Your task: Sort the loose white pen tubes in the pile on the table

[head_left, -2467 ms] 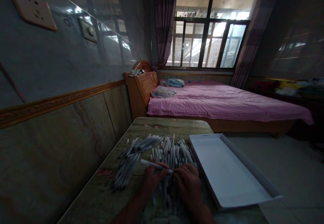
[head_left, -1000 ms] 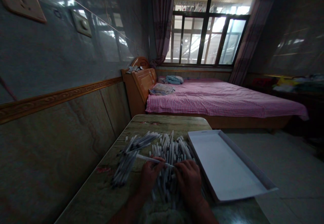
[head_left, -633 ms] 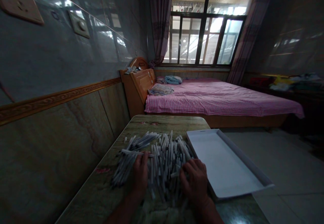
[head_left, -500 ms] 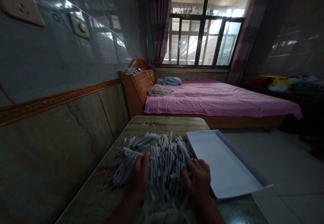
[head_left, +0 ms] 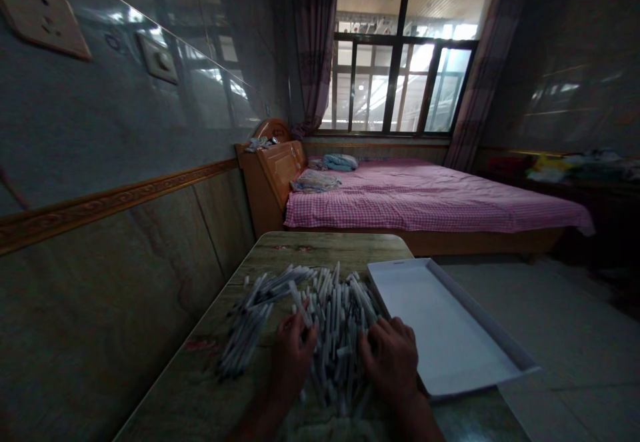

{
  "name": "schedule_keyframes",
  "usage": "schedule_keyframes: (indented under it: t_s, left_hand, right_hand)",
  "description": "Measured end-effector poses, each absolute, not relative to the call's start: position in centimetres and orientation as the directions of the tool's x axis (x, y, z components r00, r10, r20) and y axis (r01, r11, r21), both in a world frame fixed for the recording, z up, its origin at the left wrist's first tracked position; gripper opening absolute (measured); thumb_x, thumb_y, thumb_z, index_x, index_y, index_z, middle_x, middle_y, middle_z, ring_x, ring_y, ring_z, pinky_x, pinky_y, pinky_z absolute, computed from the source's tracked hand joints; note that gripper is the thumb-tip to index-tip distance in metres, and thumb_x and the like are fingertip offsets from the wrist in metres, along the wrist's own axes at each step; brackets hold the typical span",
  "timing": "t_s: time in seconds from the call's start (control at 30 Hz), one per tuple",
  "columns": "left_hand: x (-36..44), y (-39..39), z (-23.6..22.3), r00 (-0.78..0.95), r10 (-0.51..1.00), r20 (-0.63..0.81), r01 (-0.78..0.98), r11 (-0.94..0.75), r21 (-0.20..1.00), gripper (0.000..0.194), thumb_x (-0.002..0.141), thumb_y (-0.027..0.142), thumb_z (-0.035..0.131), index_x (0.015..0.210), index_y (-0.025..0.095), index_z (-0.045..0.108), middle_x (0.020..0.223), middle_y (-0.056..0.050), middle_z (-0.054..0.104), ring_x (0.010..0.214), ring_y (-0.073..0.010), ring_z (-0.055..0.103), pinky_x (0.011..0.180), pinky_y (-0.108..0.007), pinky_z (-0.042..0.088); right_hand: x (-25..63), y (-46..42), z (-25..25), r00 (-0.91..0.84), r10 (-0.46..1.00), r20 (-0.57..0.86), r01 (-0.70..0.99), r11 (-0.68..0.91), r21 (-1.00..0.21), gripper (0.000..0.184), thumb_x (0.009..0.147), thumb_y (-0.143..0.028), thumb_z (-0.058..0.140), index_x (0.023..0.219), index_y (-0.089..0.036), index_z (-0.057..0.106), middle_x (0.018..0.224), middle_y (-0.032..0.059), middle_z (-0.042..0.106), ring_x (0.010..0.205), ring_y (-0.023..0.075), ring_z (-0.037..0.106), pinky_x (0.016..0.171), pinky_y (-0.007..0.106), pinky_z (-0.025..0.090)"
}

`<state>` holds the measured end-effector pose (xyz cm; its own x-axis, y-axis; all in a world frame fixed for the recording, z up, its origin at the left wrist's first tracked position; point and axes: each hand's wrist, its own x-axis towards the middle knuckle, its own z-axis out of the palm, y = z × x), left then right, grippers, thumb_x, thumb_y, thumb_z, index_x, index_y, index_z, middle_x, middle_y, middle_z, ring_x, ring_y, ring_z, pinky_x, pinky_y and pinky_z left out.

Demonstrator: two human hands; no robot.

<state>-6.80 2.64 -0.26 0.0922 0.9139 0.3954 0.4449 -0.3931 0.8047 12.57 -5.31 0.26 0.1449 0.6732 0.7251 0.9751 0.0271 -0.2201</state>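
Many slim whitish pens with dark ends lie on a marble-patterned table (head_left: pixel 270 250) in two heaps. The left heap of pens (head_left: pixel 246 339) is the smaller; the right heap of pens (head_left: pixel 333 315) spreads between my hands. My left hand (head_left: pixel 294 349) pinches a pen (head_left: pixel 299 301), which tilts up and away over the left side of the right heap. At that heap's right edge, my right hand (head_left: pixel 393 355) is closed with fingers curled inward. Whatever is in its fingers is hidden. A shallow white tray (head_left: pixel 445 322) lies just right of my right hand.
A tiled wall (head_left: pixel 200 269) runs along the table's left side. Beyond the far edge stands a bed (head_left: pixel 425 195) with a pink checked sheet and wooden headboard (head_left: pixel 275 169). Tiled floor (head_left: pixel 565 335) shows on the right.
My left hand has moved right, from beside the left heap to the right heap. The pen in it has swung from nearly level to steeply tilted. My right hand has hardly moved.
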Motion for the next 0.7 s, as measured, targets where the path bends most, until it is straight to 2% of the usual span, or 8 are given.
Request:
schedule_keyframes:
  t_s: [0.1, 0.2, 0.3, 0.37, 0.43, 0.53, 0.6, 0.7]
  left_hand:
    - [-6.4, 2.0, -0.1, 0.160, 0.871, 0.465, 0.563, -0.467, 0.682, 0.042, 0.085, 0.037, 0.053, 0.120, 0.018, 0.066, 0.071, -0.003, 0.067, 0.074, -0.0236, 0.066, 0.074, -0.037, 0.055]
    - [-6.1, 1.6, -0.2, 0.262, 0.807, 0.530, 0.600, -0.566, 0.565, 0.044, 0.085, 0.035, 0.056, 0.126, 0.020, 0.062, 0.061, 0.001, 0.065, 0.068, -0.0229, 0.066, 0.077, -0.039, 0.055]
    - [-6.1, 1.5, -0.6, 0.360, 0.750, 0.554, 0.589, -0.644, 0.488, 0.049, 0.087, 0.032, 0.059, 0.135, 0.021, 0.055, 0.062, 0.003, 0.067, 0.068, -0.0213, 0.067, 0.085, -0.041, 0.053]
    - [-6.1, 1.5, -0.9, 0.403, 0.728, 0.555, 0.581, -0.672, 0.460, 0.047, 0.088, 0.028, 0.059, 0.135, 0.022, 0.055, 0.066, 0.003, 0.070, 0.070, -0.0206, 0.068, 0.089, -0.042, 0.052]
    - [-6.1, 1.6, -1.1, 0.417, 0.721, 0.553, 0.577, -0.681, 0.452, 0.041, 0.088, 0.025, 0.057, 0.130, 0.023, 0.060, 0.072, 0.001, 0.072, 0.072, -0.0203, 0.068, 0.092, -0.044, 0.051]
    - [-6.3, 1.9, -1.3, 0.380, 0.746, 0.547, 0.582, -0.652, 0.485, 0.037, 0.088, 0.023, 0.056, 0.123, 0.025, 0.066, 0.077, -0.002, 0.074, 0.079, -0.0221, 0.069, 0.094, -0.046, 0.049]
    - [-6.5, 2.2, -1.3, 0.322, 0.782, 0.533, 0.590, -0.606, 0.533, 0.035, 0.086, 0.024, 0.057, 0.119, 0.026, 0.069, 0.079, -0.003, 0.076, 0.086, -0.0249, 0.068, 0.095, -0.048, 0.049]
    - [-6.8, 2.6, -1.1, 0.222, 0.839, 0.497, 0.565, -0.526, 0.636, 0.030, 0.083, 0.028, 0.059, 0.110, 0.027, 0.073, 0.081, -0.004, 0.076, 0.094, -0.0282, 0.066, 0.092, -0.048, 0.050]
  right_hand:
    - [12.3, -5.6, 0.6, 0.185, 0.660, 0.728, 0.954, 0.058, -0.295, 0.029, 0.091, -0.026, 0.055, 0.062, -0.024, 0.048, 0.065, 0.0008, 0.054, 0.075, 0.0205, 0.047, 0.075, 0.036, 0.030]
    - [11.9, -5.9, 0.7, 0.159, 0.640, 0.752, 0.940, 0.135, -0.313, 0.030, 0.094, -0.024, 0.049, 0.064, -0.023, 0.048, 0.066, 0.0009, 0.052, 0.074, 0.0195, 0.046, 0.073, 0.035, 0.030]
    - [11.3, -6.0, 0.6, 0.084, 0.642, 0.762, 0.914, 0.254, -0.315, 0.026, 0.095, -0.022, 0.046, 0.069, -0.023, 0.051, 0.070, 0.0012, 0.053, 0.074, 0.0190, 0.047, 0.072, 0.035, 0.032]
    - [10.9, -6.0, 0.4, 0.029, 0.668, 0.743, 0.886, 0.328, -0.329, 0.016, 0.094, -0.021, 0.048, 0.082, -0.023, 0.058, 0.079, 0.0024, 0.058, 0.079, 0.0198, 0.050, 0.074, 0.035, 0.035]
    - [10.6, -6.0, 0.3, -0.025, 0.710, 0.703, 0.862, 0.371, -0.344, 0.015, 0.092, -0.020, 0.051, 0.101, -0.024, 0.062, 0.094, 0.0041, 0.063, 0.089, 0.0215, 0.053, 0.080, 0.037, 0.039]
    - [10.4, -5.9, 0.3, -0.096, 0.769, 0.633, 0.847, 0.396, -0.353, 0.028, 0.090, -0.020, 0.054, 0.116, -0.027, 0.062, 0.110, 0.0047, 0.063, 0.103, 0.0234, 0.054, 0.089, 0.040, 0.042]
    - [10.2, -5.8, 0.3, -0.118, 0.784, 0.609, 0.846, 0.401, -0.352, 0.029, 0.089, -0.020, 0.055, 0.116, -0.028, 0.063, 0.115, 0.0038, 0.064, 0.109, 0.0242, 0.053, 0.093, 0.042, 0.043]
    - [9.9, -5.5, 0.2, -0.103, 0.774, 0.624, 0.848, 0.397, -0.352, 0.020, 0.090, -0.020, 0.056, 0.103, -0.030, 0.067, 0.112, 0.0015, 0.066, 0.113, 0.0242, 0.052, 0.096, 0.043, 0.042]
